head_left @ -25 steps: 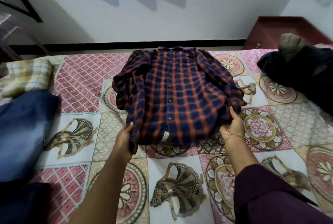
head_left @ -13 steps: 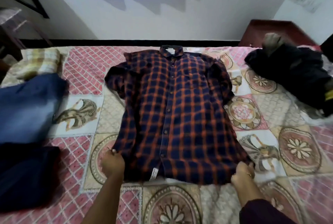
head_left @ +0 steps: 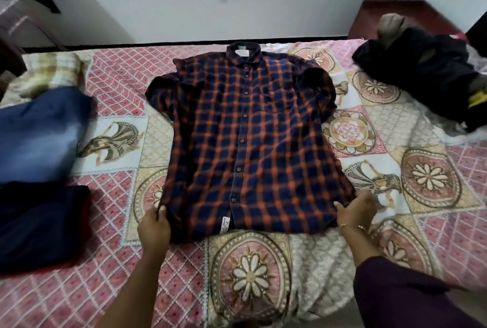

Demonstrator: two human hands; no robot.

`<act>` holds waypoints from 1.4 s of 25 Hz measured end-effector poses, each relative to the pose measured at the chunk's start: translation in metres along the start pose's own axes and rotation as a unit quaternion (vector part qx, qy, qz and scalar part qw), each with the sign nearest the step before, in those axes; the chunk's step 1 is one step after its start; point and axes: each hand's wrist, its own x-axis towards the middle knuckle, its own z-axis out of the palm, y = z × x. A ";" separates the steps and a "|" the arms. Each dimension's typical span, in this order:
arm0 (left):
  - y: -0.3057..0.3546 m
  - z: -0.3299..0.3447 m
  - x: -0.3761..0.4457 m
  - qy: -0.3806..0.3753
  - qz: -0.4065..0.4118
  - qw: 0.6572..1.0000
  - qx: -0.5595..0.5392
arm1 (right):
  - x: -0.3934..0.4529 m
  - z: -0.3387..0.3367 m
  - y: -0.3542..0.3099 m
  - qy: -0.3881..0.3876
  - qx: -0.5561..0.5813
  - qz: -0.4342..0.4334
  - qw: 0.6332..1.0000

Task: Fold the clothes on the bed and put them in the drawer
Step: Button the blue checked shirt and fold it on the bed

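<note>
The shirt [head_left: 247, 143] is lying face up and buttoned in the middle of the bed [head_left: 421, 169], collar toward the wall, hem toward the person, sleeves bunched at its sides. The left hand [head_left: 154, 227] is pinching the hem's left corner, and the right hand [head_left: 355, 210] is gripping the right corner, fingers curled over the cloth. By the look of it, the task is sitting near its start for this garment: it is spread out but no fold is showing yet. A dark folded piece [head_left: 39, 225] and blue jeans [head_left: 37, 135] are lying at the left, perhaps done already, though that is hard to tell. A dark heap [head_left: 421, 77] is waiting unfolded at the right. No drawer is showing, so the putting away is probably left entirely.
</note>
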 end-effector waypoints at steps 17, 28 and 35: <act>-0.017 0.006 -0.021 -0.125 -0.190 0.877 -0.422 | 0.012 0.002 0.029 -0.048 -0.144 -0.148 0.977; 0.003 -0.005 -0.009 0.119 -0.109 0.913 -0.375 | 0.016 -0.035 0.028 0.014 -0.041 0.037 0.998; 0.013 -0.006 -0.032 0.194 -0.159 0.859 -0.447 | 0.010 -0.070 0.027 -0.005 0.321 0.344 0.882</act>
